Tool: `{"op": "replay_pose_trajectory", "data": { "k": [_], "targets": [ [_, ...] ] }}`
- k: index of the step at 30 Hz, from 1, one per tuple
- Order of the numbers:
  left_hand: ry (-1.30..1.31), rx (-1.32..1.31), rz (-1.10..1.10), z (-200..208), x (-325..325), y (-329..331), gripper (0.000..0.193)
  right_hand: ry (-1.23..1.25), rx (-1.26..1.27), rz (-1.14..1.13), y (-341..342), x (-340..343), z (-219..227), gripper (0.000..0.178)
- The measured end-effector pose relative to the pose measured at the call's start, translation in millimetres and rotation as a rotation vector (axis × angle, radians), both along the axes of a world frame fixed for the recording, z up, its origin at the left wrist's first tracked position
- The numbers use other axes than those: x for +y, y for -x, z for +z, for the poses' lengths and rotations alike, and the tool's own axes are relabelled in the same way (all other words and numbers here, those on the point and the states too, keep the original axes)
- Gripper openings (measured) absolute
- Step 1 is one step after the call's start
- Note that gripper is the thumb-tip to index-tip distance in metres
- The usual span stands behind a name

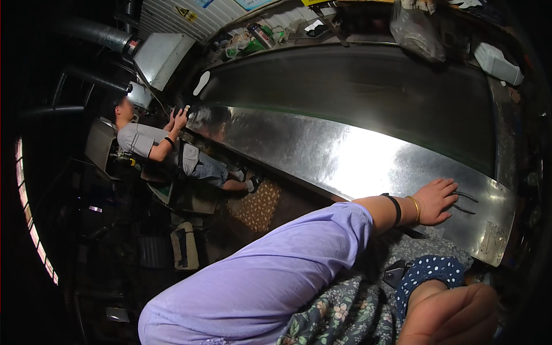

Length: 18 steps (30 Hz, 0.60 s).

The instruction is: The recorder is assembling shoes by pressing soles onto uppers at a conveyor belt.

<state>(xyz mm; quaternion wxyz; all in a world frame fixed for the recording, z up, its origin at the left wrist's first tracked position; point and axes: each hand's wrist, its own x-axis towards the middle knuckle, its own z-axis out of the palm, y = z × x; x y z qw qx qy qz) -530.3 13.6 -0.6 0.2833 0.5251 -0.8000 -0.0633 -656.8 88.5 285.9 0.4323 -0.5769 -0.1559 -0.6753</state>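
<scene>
My left arm, in a lilac sleeve, reaches over the shiny metal ledge [276, 141]. My left hand [435, 202] is low over the ledge's right part, fingers stretched and slightly apart. From beneath its fingers stick out two thin, dark, curved prongs of a tool [467, 196]; its rest is covered, so I cannot tell its kind. Close below, at the lower right, my right hand [454, 316] appears bent and blurred above a navy polka-dot cuff [431, 276]. Its fingers are not clearly visible. A floral apron [339, 307] covers my lap.
Behind the ledge runs a wide dark conveyor belt [356, 80]. A white sole-shaped piece [201, 83] lies at its far left end. A seated co-worker [155, 141] handles something small there. A white jug [498, 63] and a clear plastic bag [417, 31] are at the far right.
</scene>
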Motion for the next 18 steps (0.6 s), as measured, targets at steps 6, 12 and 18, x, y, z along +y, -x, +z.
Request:
{"op": "replay_pose_trajectory", "data": {
  "k": [6,12,18],
  "targets": [
    [-0.003,0.001,0.001,0.7,-0.1,-0.9,0.055,-0.081,-0.032,0.009,-5.2,3.5,3.3,0.027],
    [-0.007,-0.003,0.004,0.3,-0.5,-1.6,0.055,-0.243,0.048,-0.108,0.9,23.5,7.6,0.027],
    [-0.023,-0.014,0.01,2.4,0.5,-5.0,0.055,-0.19,-0.048,-0.134,-10.8,20.4,2.0,0.025]
  ]
}}
